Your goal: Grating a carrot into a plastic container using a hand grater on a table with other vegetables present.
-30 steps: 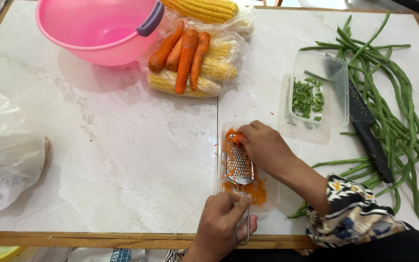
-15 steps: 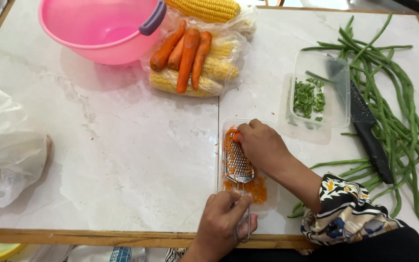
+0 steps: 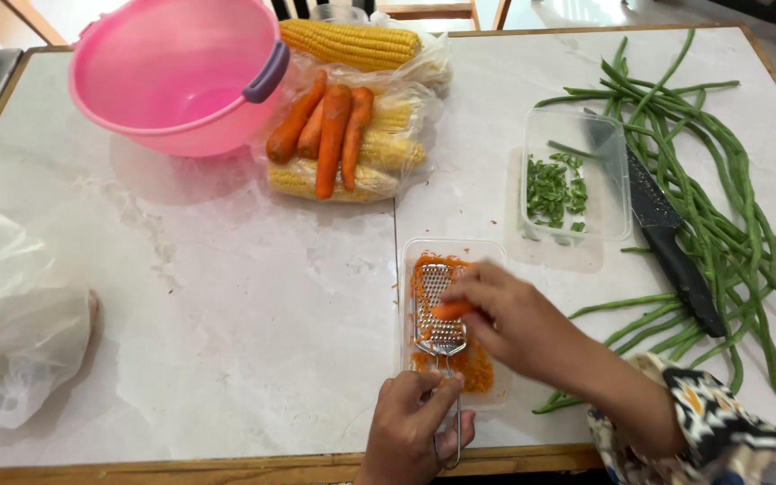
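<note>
Hidden: our right hand (image 3: 509, 323) covers most of the carrot (image 3: 453, 310); only an orange stub shows, pinched in closed fingers against the grater (image 3: 437, 310).
Cut off: our left hand (image 3: 415, 427) runs off the bottom edge, fingers curled tight round the grater's wire handle.
Tray (image 3: 455, 250): under the grater, holding orange shreds.
Change: our right hand has slid down the grater from its top end.
Room: bare table (image 3: 217, 305) lies left; knife (image 3: 671, 238) and beans (image 3: 729, 180) crowd the right.

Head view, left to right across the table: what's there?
Crumpled clear plastic bag → pink plastic bowl → orange carrots on bagged corn → clear container of chopped green beans → black-handled knife → long green beans.
</note>
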